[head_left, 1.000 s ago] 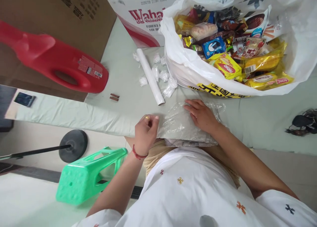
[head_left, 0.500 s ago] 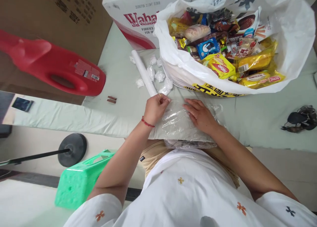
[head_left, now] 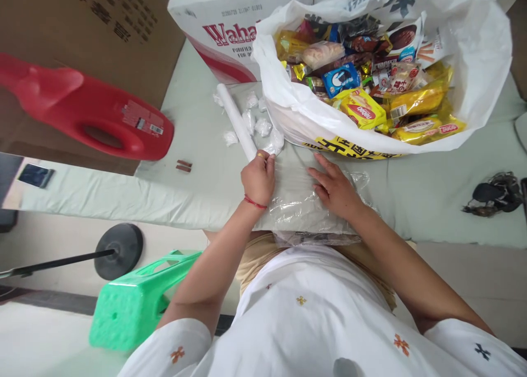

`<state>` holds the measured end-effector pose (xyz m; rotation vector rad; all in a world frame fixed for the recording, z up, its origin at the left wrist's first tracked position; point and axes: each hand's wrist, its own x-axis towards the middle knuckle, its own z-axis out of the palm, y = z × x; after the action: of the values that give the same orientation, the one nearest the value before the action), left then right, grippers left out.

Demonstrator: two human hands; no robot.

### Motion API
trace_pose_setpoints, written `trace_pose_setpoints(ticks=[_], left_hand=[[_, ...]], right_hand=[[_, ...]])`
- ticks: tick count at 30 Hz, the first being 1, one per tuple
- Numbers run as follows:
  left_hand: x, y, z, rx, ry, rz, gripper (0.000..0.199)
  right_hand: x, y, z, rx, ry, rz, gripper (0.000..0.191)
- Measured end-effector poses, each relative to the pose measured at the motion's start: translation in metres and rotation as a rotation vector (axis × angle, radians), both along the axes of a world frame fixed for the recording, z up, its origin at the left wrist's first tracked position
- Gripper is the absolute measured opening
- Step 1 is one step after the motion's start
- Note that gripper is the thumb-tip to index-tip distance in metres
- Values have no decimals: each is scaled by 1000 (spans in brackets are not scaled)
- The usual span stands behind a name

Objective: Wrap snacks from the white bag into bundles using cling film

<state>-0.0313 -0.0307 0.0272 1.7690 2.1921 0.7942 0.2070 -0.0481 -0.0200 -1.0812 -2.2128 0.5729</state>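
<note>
A sheet of clear plastic film (head_left: 296,204) lies crinkled on the cloth-covered table, its near edge hanging over the front by my lap. My left hand (head_left: 258,180) is closed in a pinch at the film's upper left corner, close to the lower end of a white roll (head_left: 236,119). On the film's right part rests my right hand (head_left: 335,187), its fingers spread and holding nothing. Several small crumpled plastic wads (head_left: 262,127) lie beside the roll, just beyond my left hand.
A white plastic bag (head_left: 284,108) full of wrapped snacks (head_left: 364,108) stands behind my hands. Beyond it is a white carton (head_left: 230,42). A red bottle (head_left: 135,119) stands left, against a brown carton (head_left: 160,15). Dark tangled items (head_left: 496,193) lie right. A green stool (head_left: 123,311) stands below.
My left hand has shifted slightly left and turned more upright, its pinch moving toward the white roll. The fingers of my right hand have spread wider and reach a little farther forward.
</note>
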Motion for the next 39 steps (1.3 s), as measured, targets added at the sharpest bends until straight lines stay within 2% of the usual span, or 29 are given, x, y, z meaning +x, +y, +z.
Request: trace_pose_setpoints(ticks=[3, 5, 6, 8, 10, 12, 13, 15, 18, 22, 24, 26, 28, 31, 35, 39], left_hand=[[-2, -7, 5, 100, 82, 158, 21], [-1, -19, 13, 262, 100, 232, 18], [2, -27, 17, 350, 106, 230, 17], [13, -46, 25, 489, 114, 107, 17], [29, -60, 28, 520, 118, -148, 16], [45, -66, 22, 411, 142, -360, 21], [51, -65, 16, 317, 166, -402, 27], [57, -60, 1, 101, 239, -395, 41], [55, -55, -16, -133, 361, -382, 57], [45, -64, -19, -220, 437, -439, 67], [41, -69, -16, -239, 443, -454, 70], [39, -71, -15, -257, 442, -457, 72], [38, -71, -15, -268, 438, -458, 74], [38, -69, -15, -272, 430, -460, 75], [38, -69, -15, -277, 420, -469, 76], [37, -70, -14, -273, 415, -481, 76]], right_hand=[[-1, 0, 1, -29, -19, -15, 51], [-1, 0, 2, -42, -26, -25, 52], [-2, 0, 3, -47, -25, -27, 53], [-2, 0, 3, -48, -21, -27, 54], [-3, 0, 4, -40, -11, -24, 54], [-3, 0, 4, -37, 9, -25, 54], [-3, 0, 4, -44, 25, -27, 54], [-2, 2, 4, -98, 78, -31, 54], [6, 7, 4, -290, 271, -100, 52], [34, 15, 10, -543, 572, -328, 42], [56, 16, 16, -597, 638, -458, 37], [82, 12, 24, -586, 661, -591, 34], [104, 3, 34, -536, 628, -713, 33], [120, -12, 46, -552, 372, -804, 39], [103, -13, 49, -569, -4, -767, 47], [82, 9, 44, -577, -2, -682, 34]])
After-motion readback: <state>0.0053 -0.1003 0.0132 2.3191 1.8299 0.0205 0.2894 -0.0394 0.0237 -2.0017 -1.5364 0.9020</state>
